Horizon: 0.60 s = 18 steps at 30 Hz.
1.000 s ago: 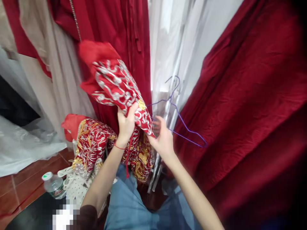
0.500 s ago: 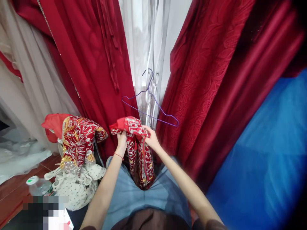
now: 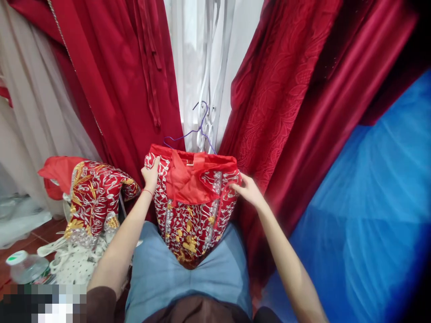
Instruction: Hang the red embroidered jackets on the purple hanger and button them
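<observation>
Garment (image 3: 190,224), red, silver-and-gold embroidery: held spread above our lap, lower part between our thighs, purple hanger (image 3: 201,128) partly hidden behind it. Left hand (image 3: 150,178): thumb and fingers closed on one upper side. Right hand (image 3: 249,190): fingers pinching the opposite side. We judge it soft, weighted by stitching that may snag; grip suits the plain top band (image 3: 218,162).

The embroidered garment (image 3: 192,208) hides much of the purple hanger (image 3: 201,128); the bottom edge crops blue fabric (image 3: 363,215).
</observation>
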Available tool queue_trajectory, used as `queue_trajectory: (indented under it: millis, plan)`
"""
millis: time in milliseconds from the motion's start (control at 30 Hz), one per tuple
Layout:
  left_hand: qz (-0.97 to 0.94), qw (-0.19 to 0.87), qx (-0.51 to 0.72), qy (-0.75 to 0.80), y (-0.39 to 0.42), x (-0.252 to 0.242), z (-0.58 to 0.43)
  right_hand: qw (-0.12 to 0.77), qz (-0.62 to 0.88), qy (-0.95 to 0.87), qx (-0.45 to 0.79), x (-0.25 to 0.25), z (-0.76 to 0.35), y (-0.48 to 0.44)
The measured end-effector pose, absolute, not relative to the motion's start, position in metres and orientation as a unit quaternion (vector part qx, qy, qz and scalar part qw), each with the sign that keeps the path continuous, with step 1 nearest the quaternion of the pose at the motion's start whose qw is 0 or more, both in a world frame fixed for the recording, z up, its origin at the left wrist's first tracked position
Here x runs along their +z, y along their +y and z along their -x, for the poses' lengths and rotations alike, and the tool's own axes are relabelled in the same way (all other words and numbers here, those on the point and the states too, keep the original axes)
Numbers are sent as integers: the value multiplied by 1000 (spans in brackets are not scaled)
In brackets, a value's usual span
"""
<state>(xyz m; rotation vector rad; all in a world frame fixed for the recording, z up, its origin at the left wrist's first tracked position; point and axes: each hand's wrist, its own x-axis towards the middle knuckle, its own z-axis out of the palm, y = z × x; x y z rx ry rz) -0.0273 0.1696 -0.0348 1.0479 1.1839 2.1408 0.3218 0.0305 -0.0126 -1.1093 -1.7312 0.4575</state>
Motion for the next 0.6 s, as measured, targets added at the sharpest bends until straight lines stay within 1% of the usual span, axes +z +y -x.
queue_trajectory:
  millis: [67, 133, 200, 300, 333, 400, 500, 600]
  plan:
    - [-381, 246, 782, 427, 178, -33, 33, 492, 482, -713, 127, -12, -324, 26]
    - [-388, 258, 775, 428, 182, -32, 30, 461, 507, -728, 27, -8, -315, 23]
    - [-392, 274, 766, 431, 186, -30, 24, 375, 528, -758, -78, 2, -301, 18]
    - [-399, 290, 750, 440, 194, -28, 20, 202, 554, -786, -184, 21, -284, 12]
    - [-405, 292, 740, 451, 198, -28, 22, 158, 558, -790, -199, 25, -282, 11]
    - [-431, 285, 696, 498, 208, -29, 29, 105, 555, -800, -205, 28, -282, 11]
    - [-466, 258, 620, 576, 222, -30, 43, 68, 544, -820, -164, 17, -291, 15]
    - [-471, 243, 592, 607, 231, -31, 50, 39, 548, -828, -110, -1, -300, 20]
